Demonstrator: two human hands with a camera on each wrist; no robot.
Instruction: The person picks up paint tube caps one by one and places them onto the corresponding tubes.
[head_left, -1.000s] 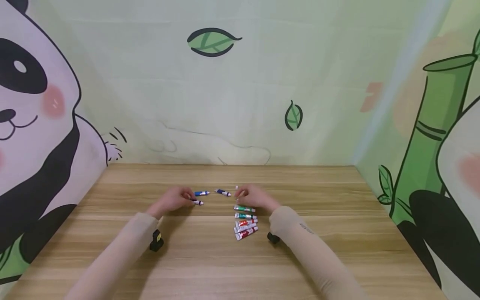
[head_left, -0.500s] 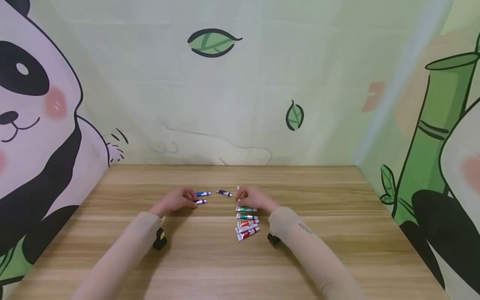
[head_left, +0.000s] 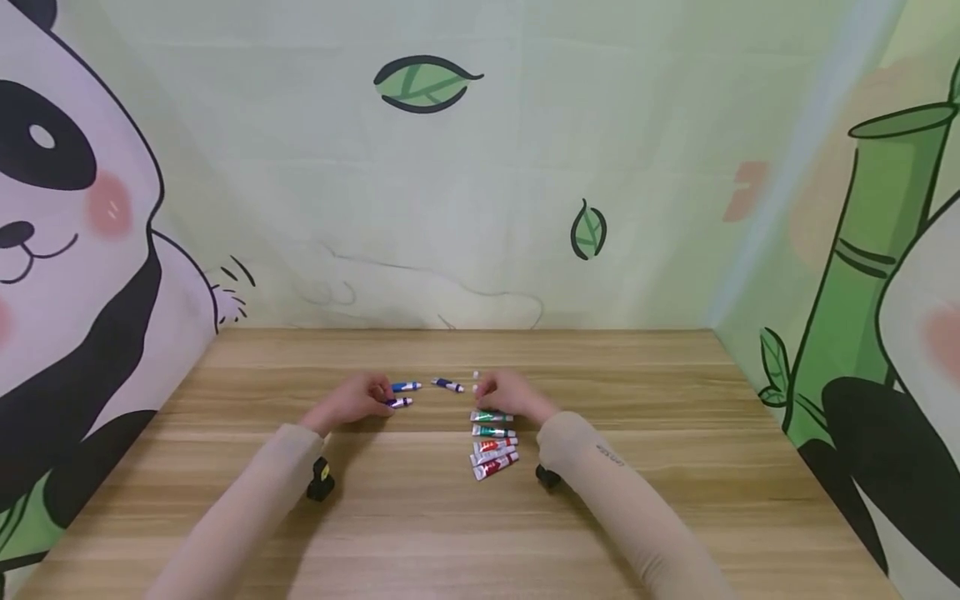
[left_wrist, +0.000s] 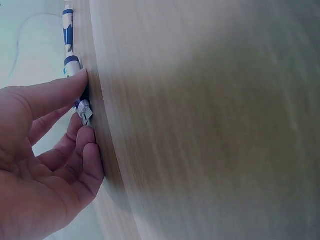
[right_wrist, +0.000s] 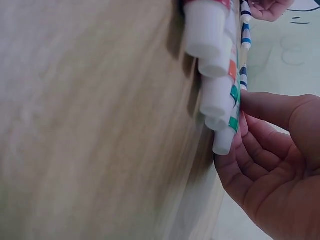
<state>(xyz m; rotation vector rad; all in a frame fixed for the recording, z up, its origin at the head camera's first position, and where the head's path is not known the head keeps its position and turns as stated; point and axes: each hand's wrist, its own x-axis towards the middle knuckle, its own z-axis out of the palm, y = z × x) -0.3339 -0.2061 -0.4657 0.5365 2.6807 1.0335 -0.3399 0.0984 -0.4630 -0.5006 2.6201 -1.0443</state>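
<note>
In the head view my left hand (head_left: 352, 398) pinches a dark purple paint tube (head_left: 401, 402) lying on the wooden table, its cap pointing right. The left wrist view shows its crimped silvery tail (left_wrist: 85, 115) beneath my thumb. A blue paint tube (head_left: 407, 387) lies just beyond it, and a navy paint tube (head_left: 447, 385) slants between the two hands. My right hand (head_left: 513, 393) has its fingertips together over a small white end (head_left: 475, 388), seemingly part of a paint tube; the hand covers the rest. Just in front lies a green paint tube (head_left: 491, 417).
Nearer me, a column continues with a teal tube (head_left: 493, 432), an orange-red tube (head_left: 495, 446), a pale tube (head_left: 492, 456) and a red tube (head_left: 496, 466). Another small white end (head_left: 476, 374) shows beyond my right fingertips. A printed backdrop (head_left: 480, 208) rises behind the table (head_left: 405, 533).
My left hand and the purple tube have shifted slightly right. The white end at my right fingertips has moved away from me, farther from the green tube.
</note>
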